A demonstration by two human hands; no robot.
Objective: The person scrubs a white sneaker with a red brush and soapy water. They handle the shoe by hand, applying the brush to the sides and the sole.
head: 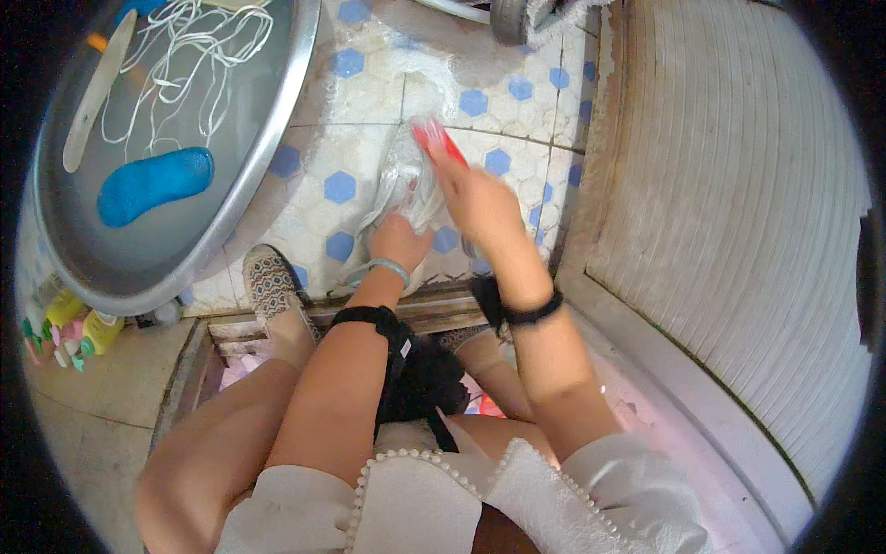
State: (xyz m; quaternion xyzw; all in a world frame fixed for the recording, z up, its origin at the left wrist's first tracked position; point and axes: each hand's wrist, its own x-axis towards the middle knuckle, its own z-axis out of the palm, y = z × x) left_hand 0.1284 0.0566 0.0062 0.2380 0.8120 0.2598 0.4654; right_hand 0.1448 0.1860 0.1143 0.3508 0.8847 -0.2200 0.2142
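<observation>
My right hand (481,204) is shut on a red scrubbing brush (439,142), blurred, over the upper end of a wet white item (408,173) on the tiled floor. That item looks like a soapy cloth shoe, though its shape is partly hidden. My left hand (401,242) holds its near end, with the fingers partly out of sight. Whitish suds (429,73) lie on the tiles beyond the brush. At the upper left, a large metal basin (291,90) of water holds a blue insole (156,185), tangled white laces (169,83) and a long pale strip (100,93).
A ribbed pale panel (720,159) stands along the right side. A raised door sill (443,302) crosses below my hands. My patterned shoe (270,277) rests near the basin. Yellow bottles (102,332) stand at the lower left. A dark object (509,21) is at the top.
</observation>
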